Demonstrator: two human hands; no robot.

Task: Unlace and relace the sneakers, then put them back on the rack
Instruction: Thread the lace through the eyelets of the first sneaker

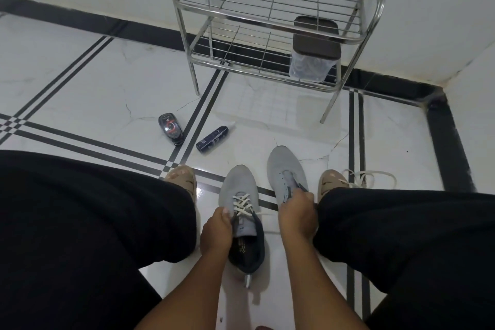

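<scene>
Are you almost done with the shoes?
Partly. The right sneaker is unlaced; its lace lies on the floor. The left sneaker is still laced. The left hand and right hand each hold one. Relacing and the rack remain.

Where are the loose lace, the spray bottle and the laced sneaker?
loose lace (375, 177), head view, on the white loop.
spray bottle (213, 139), head view, on its dark body.
laced sneaker (238, 182), head view, on the grey toe.
</scene>
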